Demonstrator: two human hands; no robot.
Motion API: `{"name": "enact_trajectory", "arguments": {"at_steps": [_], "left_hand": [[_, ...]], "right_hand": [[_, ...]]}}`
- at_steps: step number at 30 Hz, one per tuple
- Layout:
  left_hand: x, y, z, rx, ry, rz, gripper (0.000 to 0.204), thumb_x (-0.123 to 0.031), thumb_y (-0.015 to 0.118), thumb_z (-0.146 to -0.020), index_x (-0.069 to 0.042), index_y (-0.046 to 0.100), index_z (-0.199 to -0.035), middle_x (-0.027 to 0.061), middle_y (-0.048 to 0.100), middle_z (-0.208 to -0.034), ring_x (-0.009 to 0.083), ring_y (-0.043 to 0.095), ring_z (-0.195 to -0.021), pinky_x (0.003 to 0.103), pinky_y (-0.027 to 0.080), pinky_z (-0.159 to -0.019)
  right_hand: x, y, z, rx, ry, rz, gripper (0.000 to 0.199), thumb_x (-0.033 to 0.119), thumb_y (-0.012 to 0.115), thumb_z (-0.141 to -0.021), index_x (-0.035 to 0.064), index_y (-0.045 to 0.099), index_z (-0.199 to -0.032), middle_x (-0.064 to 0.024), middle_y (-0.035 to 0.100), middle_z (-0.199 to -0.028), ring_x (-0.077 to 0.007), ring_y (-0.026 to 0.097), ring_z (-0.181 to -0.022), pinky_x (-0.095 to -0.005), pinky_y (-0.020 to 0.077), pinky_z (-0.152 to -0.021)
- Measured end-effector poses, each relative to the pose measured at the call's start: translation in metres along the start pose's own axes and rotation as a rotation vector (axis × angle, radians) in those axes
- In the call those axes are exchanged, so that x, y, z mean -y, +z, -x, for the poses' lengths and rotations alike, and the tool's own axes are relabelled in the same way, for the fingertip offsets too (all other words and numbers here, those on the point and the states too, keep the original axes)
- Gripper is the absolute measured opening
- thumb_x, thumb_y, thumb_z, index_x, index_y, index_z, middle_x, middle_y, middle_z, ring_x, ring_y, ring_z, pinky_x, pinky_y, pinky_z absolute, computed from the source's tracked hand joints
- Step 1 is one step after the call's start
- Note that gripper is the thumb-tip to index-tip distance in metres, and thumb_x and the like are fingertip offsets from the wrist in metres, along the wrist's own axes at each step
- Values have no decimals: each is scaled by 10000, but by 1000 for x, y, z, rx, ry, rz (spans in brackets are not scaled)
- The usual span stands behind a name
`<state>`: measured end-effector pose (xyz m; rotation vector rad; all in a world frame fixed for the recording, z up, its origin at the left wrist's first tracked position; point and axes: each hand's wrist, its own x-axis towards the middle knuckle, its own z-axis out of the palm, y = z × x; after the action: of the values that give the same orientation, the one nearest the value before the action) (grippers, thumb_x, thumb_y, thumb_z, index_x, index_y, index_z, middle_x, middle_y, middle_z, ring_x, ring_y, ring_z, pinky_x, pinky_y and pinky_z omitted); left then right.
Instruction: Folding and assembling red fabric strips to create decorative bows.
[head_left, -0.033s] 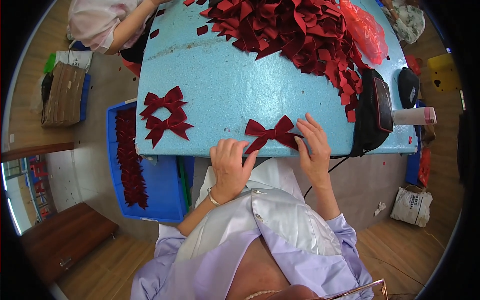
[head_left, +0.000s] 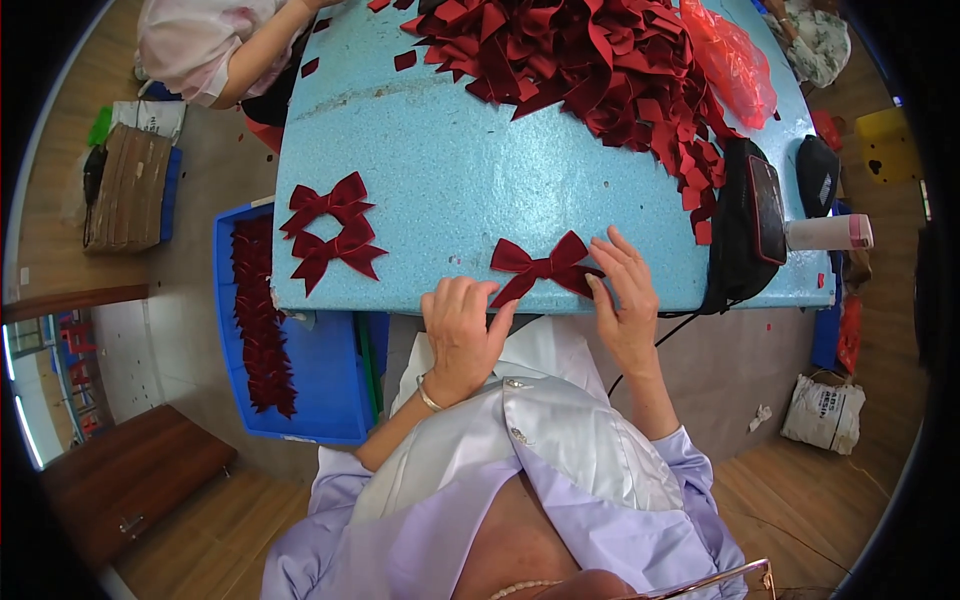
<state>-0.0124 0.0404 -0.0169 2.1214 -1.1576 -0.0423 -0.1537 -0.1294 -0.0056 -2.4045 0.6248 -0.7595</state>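
Note:
A dark red velvet bow [head_left: 540, 266] lies flat on the light blue table [head_left: 430, 200], near the front edge. My left hand [head_left: 462, 328] is at its left tail, thumb stretched out beside the tail and the other fingers slightly bent. On the other side, my right hand [head_left: 626, 298] has its fingers spread, with the thumb at the right tail. Neither hand is closed round the bow. Farther left, two more red bows [head_left: 338, 248] lie one in front of the other, touching or nearly so.
A heap of red ribbon pieces [head_left: 590, 60] covers the far table, with a red plastic bag [head_left: 735, 65] beside it. At the right stand a black bag [head_left: 735, 230] and a pinkish-white cylinder [head_left: 830, 232]. A blue crate [head_left: 330, 390] at the left holds a row of bows. Another person's arm [head_left: 260, 60] reaches in at far left.
My right hand has shifted very slightly to the left, and my left fingers have moved a touch. The bow stays in nearly the same place.

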Motion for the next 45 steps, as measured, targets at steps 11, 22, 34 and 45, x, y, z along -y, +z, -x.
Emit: {"name": "enact_trajectory", "arguments": {"at_steps": [11,22,34,45], "left_hand": [[-3,21,1,-23,-128,339,146,-8,684,-843,-32,540,-861,49,593,-738,138,547,-634,300,405,-575],[2,25,10,94,-430,599,152,39,601,-912,-12,472,-851,34,602,-649,16,513,-571,216,388,-466],[-3,18,10,93,-414,559,129,45,606,-889,-9,489,-874,71,616,-658,101,552,-543,278,437,-499],[-1,-6,7,-153,217,88,207,41,635,-815,10,621,-1020,135,629,-933,304,586,-772,374,484,-659]], "right_hand": [[19,45,-6,37,-225,85,318,-44,653,-739,-19,669,-1055,-127,662,-1099,-341,578,-1162,-452,458,-932],[19,52,-4,-42,-243,122,307,-28,624,-702,-19,685,-1002,-110,680,-1044,-309,602,-1042,-430,463,-887],[23,50,-1,-53,-248,182,323,-10,628,-705,-6,694,-1022,-97,688,-1081,-289,600,-1034,-405,445,-887],[8,-5,10,-215,157,-195,459,-192,462,-802,2,670,-1163,-134,668,-1187,-324,563,-1231,-394,441,-1004]]}}
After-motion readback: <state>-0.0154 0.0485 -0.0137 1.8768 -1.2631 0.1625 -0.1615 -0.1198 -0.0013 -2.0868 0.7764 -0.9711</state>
